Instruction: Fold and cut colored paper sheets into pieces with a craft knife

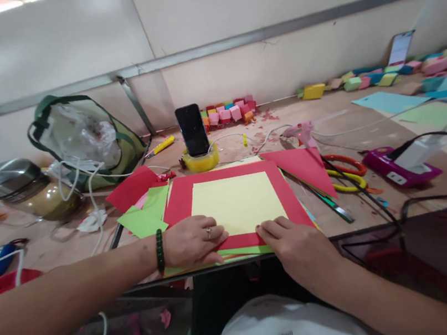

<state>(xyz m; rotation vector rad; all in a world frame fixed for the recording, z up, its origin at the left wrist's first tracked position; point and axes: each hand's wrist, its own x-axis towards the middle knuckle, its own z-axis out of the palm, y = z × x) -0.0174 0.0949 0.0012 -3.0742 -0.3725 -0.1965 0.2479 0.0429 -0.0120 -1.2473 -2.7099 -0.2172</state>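
Observation:
A pale yellow paper sheet [235,202] lies on a larger red sheet [290,196], with green and other coloured sheets under them near the table's front edge. My left hand [195,241] rests flat on the lower left corner of the yellow sheet, fingers stretched out. At the lower right corner, my right hand [297,243] presses its fingertips on the yellow sheet's edge, palm down. Neither hand grips anything that I can see. Green paper pieces [144,215] and a red piece [132,189] lie to the left; a folded red piece [305,169] lies to the right.
A phone [193,130] stands in a yellow tape roll [201,159]. Behind are folded paper blocks [230,111] and a yellow cutter [163,145]. Scissors [346,174], a green cutter [332,204] and a purple power strip [402,166] lie right. A bag [131,142] and glass jar [25,188] stand left.

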